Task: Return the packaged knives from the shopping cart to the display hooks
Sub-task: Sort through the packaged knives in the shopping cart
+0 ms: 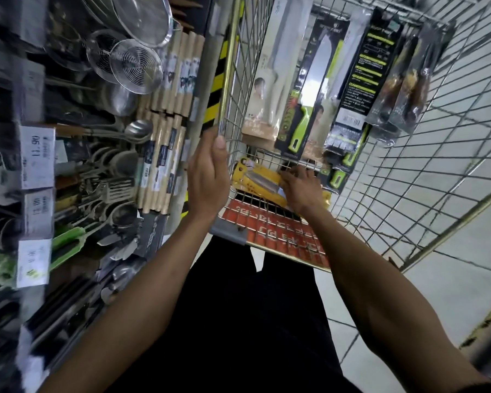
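A wire shopping cart (425, 154) fills the middle and right. Several packaged knives lie in it: a white one (278, 66), a green-handled one in black card (309, 89), a black-backed pack (366, 69) and a dark clear pack (406, 89). My left hand (209, 177) grips the cart's left rim near its corner. My right hand (302, 187) reaches into the cart and grips a yellow packaged knife (255, 180) lying by the near end. Its fingers curl over the pack's right part.
A display rack on the left carries wire skimmers (136, 66), ladles and spoons (119, 165), wooden rolling pins (167, 131) and price tags (37, 157). A yellow-black striped post (214, 89) stands between rack and cart. Tiled floor (451, 265) lies to the right.
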